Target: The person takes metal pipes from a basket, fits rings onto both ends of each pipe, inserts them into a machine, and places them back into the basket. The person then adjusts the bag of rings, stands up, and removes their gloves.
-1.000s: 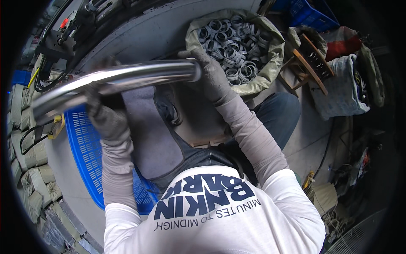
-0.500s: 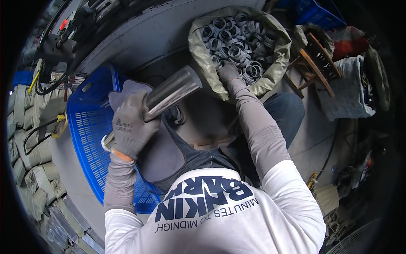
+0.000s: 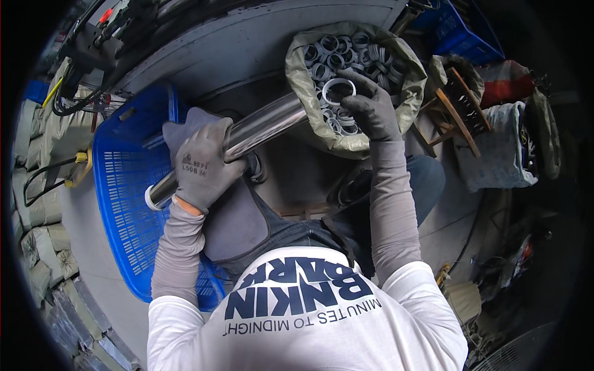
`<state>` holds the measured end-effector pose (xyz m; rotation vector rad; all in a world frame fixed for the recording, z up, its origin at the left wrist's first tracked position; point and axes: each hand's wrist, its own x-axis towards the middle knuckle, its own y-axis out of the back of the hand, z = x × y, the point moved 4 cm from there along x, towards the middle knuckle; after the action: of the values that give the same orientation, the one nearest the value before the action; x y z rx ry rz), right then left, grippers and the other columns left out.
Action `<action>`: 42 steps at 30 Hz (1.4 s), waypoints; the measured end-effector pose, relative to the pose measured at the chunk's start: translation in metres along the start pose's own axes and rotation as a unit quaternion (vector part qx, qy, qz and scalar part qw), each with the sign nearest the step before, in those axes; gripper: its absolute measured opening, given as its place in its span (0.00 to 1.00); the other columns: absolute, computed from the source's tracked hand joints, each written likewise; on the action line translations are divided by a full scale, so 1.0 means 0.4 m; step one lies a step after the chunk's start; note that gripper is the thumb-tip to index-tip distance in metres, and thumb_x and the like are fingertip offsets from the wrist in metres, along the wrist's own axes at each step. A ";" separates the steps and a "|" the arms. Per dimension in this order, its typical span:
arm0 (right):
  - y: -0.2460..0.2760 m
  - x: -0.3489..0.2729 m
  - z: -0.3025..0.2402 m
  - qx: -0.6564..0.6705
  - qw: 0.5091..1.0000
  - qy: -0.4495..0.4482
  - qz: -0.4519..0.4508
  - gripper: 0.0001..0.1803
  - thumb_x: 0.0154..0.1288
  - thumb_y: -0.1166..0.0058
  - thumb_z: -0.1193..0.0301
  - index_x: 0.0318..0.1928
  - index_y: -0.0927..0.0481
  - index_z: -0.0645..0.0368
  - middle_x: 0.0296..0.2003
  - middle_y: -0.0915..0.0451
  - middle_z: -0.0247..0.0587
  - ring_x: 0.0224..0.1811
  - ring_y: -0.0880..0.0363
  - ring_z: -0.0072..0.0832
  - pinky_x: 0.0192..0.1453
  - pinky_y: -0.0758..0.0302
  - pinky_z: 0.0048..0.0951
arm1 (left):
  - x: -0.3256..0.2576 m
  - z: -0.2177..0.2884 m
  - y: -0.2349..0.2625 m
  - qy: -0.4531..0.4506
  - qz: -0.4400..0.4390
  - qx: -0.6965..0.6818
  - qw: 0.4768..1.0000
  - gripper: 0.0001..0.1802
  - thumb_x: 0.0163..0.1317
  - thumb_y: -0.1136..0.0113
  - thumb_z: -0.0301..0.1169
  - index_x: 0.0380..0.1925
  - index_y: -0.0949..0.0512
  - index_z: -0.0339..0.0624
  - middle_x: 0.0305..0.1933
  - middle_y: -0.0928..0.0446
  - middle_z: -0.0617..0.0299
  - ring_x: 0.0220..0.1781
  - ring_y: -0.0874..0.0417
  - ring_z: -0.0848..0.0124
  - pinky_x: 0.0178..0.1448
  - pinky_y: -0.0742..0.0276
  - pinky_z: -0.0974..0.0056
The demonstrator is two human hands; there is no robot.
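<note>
In a grey glove, my left hand (image 3: 209,164) is closed round the middle of a shiny metal tube (image 3: 266,130). The tube slants from lower left to upper right, and a white ring (image 3: 150,199) sits round its lower left end. Gloved likewise, my right hand (image 3: 373,110) pinches a single pale grey ring (image 3: 339,92) between thumb and fingers. This ring is held over an open woven sack (image 3: 352,147) of many similar rings (image 3: 334,60). The tube's far end reaches the sack's near left rim, apart from the held ring.
A blue plastic basket (image 3: 127,204) stands at my left, with a grey pad (image 3: 238,226) across my leg beside it. Right of the sack are a wooden stool (image 3: 458,114) and a pale bag (image 3: 501,148). A blue crate (image 3: 467,37) lies at the far right; stacked bundles line the left.
My right hand has come up out of the sack with one ring in its fingers. The tube in my left hand has tilted flatter, and its far end has shifted right.
</note>
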<state>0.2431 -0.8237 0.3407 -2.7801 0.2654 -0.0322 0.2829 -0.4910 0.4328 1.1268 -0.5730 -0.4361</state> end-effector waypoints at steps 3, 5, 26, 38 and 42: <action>-0.052 -0.030 -0.036 -0.013 0.999 0.009 -0.035 0.35 0.58 0.24 0.72 0.65 0.21 0.71 0.52 0.13 0.44 0.51 0.14 0.26 0.60 0.19 0.26 | 0.000 0.003 0.005 -0.012 0.015 -0.001 1.000 0.31 0.43 0.29 0.31 0.53 0.20 0.46 0.43 0.16 0.54 0.46 0.14 0.52 0.52 0.20 0.51; -0.094 -0.046 -0.042 -0.033 0.998 -0.038 -0.044 0.35 0.59 0.24 0.71 0.66 0.21 0.68 0.53 0.13 0.42 0.53 0.15 0.26 0.62 0.20 0.27 | -0.001 0.000 -0.001 -0.015 0.010 -0.010 1.000 0.32 0.42 0.28 0.31 0.53 0.20 0.46 0.45 0.16 0.53 0.47 0.14 0.51 0.53 0.20 0.51; -0.272 -0.065 0.023 -0.291 0.915 0.249 0.126 0.13 0.77 0.49 0.72 0.49 0.15 0.67 0.39 0.15 0.47 0.44 0.16 0.35 0.51 0.21 0.32 | 0.027 0.038 -0.028 -0.032 -0.083 0.073 0.993 0.31 0.44 0.25 0.33 0.52 0.21 0.43 0.44 0.17 0.53 0.45 0.14 0.51 0.52 0.20 0.51; -0.167 0.016 0.040 -0.177 0.977 0.054 0.101 0.18 0.77 0.47 0.65 0.54 0.16 0.68 0.48 0.13 0.54 0.53 0.15 0.39 0.60 0.21 0.35 | -0.004 0.013 0.023 -0.041 -0.083 0.091 0.992 0.37 0.47 0.27 0.34 0.61 0.24 0.40 0.50 0.19 0.48 0.57 0.20 0.48 0.61 0.25 0.49; 0.119 0.108 0.189 -0.589 0.798 -0.087 0.091 0.27 0.74 0.52 0.56 0.57 0.16 0.64 0.58 0.16 0.61 0.64 0.19 0.51 0.69 0.25 0.46 | -0.024 -0.031 0.019 -0.029 -0.008 0.057 0.998 0.34 0.48 0.29 0.35 0.58 0.23 0.39 0.50 0.20 0.49 0.54 0.19 0.48 0.60 0.25 0.47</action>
<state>0.2813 -0.8501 0.2529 -3.9151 0.6944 0.6545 0.2835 -0.4734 0.4338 1.2320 -0.6461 -0.4564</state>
